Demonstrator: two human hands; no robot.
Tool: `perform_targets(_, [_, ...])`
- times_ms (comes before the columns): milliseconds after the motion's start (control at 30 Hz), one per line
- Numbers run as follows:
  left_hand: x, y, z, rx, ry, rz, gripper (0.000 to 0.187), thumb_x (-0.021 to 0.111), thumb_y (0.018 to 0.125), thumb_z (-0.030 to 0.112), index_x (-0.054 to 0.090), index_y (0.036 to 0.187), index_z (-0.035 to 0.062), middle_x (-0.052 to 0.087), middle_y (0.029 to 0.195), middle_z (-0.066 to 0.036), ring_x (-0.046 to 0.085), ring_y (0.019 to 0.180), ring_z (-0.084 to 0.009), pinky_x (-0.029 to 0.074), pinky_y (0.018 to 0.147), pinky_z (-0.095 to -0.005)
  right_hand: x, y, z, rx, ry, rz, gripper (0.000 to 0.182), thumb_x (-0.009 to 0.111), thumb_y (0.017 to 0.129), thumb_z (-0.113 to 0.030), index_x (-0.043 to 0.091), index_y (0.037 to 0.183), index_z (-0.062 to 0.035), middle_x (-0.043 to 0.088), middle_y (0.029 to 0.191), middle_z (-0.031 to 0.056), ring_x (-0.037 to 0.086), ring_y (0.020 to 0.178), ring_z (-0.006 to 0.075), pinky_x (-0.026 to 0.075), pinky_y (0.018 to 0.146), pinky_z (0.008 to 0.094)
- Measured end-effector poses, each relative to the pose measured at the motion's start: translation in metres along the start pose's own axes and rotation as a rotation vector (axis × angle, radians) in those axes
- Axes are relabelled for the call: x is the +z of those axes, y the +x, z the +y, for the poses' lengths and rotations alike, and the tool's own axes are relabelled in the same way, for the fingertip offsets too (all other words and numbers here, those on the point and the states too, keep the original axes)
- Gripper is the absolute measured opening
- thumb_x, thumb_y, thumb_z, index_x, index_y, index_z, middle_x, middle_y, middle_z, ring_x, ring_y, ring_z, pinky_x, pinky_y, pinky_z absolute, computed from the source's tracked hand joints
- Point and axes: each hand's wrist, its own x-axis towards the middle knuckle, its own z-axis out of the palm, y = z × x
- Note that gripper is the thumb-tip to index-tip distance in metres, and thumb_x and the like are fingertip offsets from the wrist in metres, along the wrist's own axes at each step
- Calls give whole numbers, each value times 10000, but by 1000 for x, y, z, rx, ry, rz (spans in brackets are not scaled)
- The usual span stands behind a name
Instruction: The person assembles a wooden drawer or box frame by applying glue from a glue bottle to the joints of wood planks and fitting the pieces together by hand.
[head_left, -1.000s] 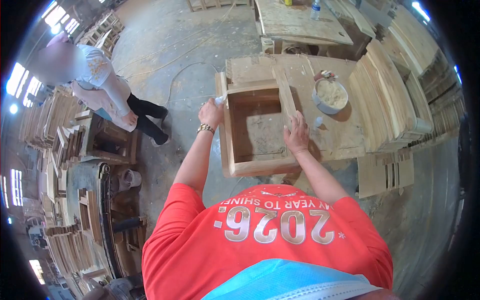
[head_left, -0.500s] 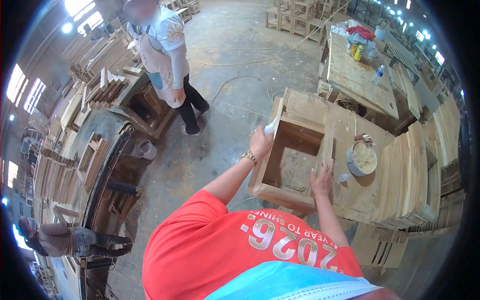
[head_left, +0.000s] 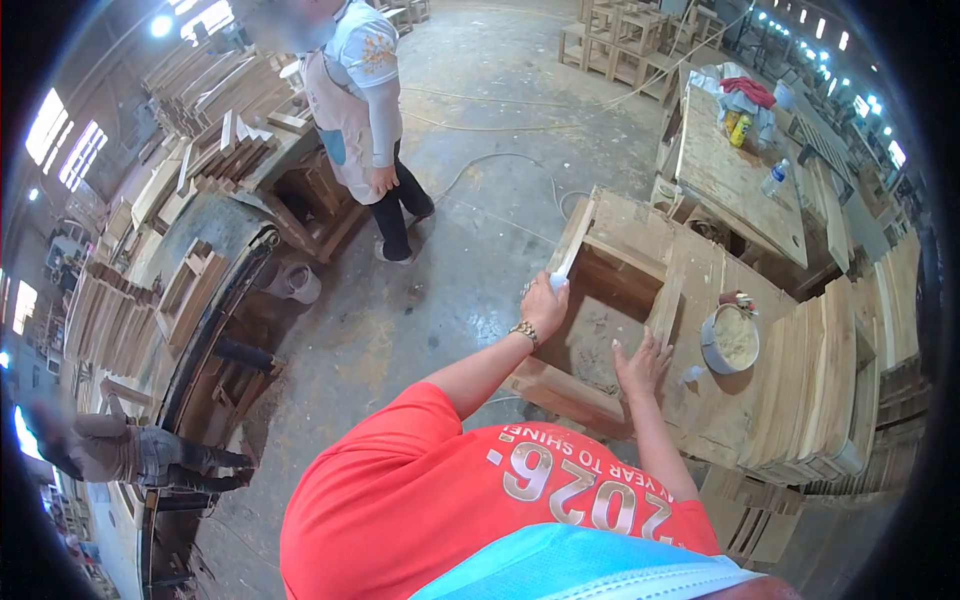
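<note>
A wooden frame like an open box [head_left: 575,392] rests on the worktable in front of me. My left hand [head_left: 544,307], with a gold watch at the wrist, is closed around a small white thing at the frame's left rail; what it is, I cannot make out. Against the right rail lies my right hand [head_left: 642,368], its fingers spread and nothing held. Just right of that hand a small clear item [head_left: 692,374] sits on the table, and beyond it a white bucket [head_left: 729,338] holds pale yellowish material.
Stacked boards [head_left: 815,385] stand at the right. A second table [head_left: 740,165] carries a bottle [head_left: 775,177], a yellow container and cloths. One person in an apron [head_left: 345,130] stands ahead left; another [head_left: 150,452] is at the far left. A hose lies on the floor.
My left hand has slid down the frame's left rail toward me with the white thing. The whole view has shifted slightly. My right hand stays at the right rail.
</note>
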Motion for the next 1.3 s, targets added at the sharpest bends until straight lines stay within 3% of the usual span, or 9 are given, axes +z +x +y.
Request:
perform_targets(267, [5, 7, -3, 8, -15, 50, 443, 569, 952, 383, 482, 1186, 17, 643, 1045, -279, 631, 977, -452, 493, 854, -537, -36, 10, -32, 119, -100, -253, 898, 589, 872, -623, 319, 1521, -64, 187, 1591, 285, 146, 1411, 619, 132, 1175, 640])
perform_targets(467, [-2, 4, -3, -27, -90, 17, 438, 556, 965, 381, 463, 1209, 30, 638, 1053, -285, 610, 1018, -447, 471, 885, -524, -59, -2, -51, -75, 140, -334, 849, 620, 873, -566, 364, 1500, -55, 218, 1570, 309, 197, 1445, 529, 169, 1174, 626])
perform_targets(533, [0, 4, -6, -4, -96, 38, 438, 560, 964, 382, 462, 1207, 31, 639, 1044, -286, 612, 1004, -452, 472, 877, -528, -39, 11, -26, -131, 181, -82, 841, 656, 865, -505, 351, 1504, -51, 201, 1579, 303, 226, 1452, 486, 200, 1161, 633])
perform_targets(567, [0, 3, -9, 26, -100, 55, 439, 564, 963, 384, 461, 1206, 32, 640, 1034, -288, 614, 989, -458, 474, 869, -532, -36, 14, -15, -128, 182, -89, 841, 656, 865, -505, 351, 1504, -51, 201, 1579, 303, 226, 1452, 486, 200, 1161, 633])
perform_targets(633, [2, 2, -10, 28, -92, 62, 449, 568, 960, 387, 457, 1209, 30, 642, 1028, -288, 615, 984, -460, 475, 865, -532, -34, 22, 3, 100, 7, -30, 844, 676, 856, -469, 335, 1507, -53, 184, 1585, 301, 234, 1444, 492, 222, 1151, 636])
perform_targets(800, [5, 1, -8, 37, -107, 107, 471, 578, 954, 391, 445, 1218, 24, 644, 1021, -285, 612, 986, -462, 477, 862, -528, -38, -1, -8, 109, -106, -203, 791, 637, 899, -459, 341, 1494, -30, 228, 1579, 282, 326, 1412, 466, 259, 1141, 611])
perform_targets(967, [2, -1, -4, 45, -93, 97, 473, 585, 951, 387, 445, 1213, 19, 637, 1050, -290, 607, 999, -464, 474, 868, -528, -42, -4, 12, -128, 404, 26, 742, 683, 863, -395, 389, 1453, -54, 366, 1505, 274, 395, 1351, 472, 297, 1135, 564])
perform_targets(1067, [4, -3, -3, 53, -97, 107, 474, 592, 948, 382, 447, 1212, 17, 628, 1076, -291, 598, 1022, -461, 467, 885, -526, -54, 3, 9, -101, 331, 26, 745, 714, 848, -322, 380, 1452, -41, 353, 1513, 272, 391, 1372, 428, 318, 1152, 480])
perform_targets(1300, [11, -1, -3, 200, -114, 192, 438, 635, 910, 333, 502, 1163, 1, 625, 1069, -294, 602, 1017, -453, 475, 881, -519, -14, -3, 5, 10, 24, -30, 748, 717, 829, -337, 414, 1452, -56, 211, 1573, 298, 212, 1457, 466, 279, 1160, 541])
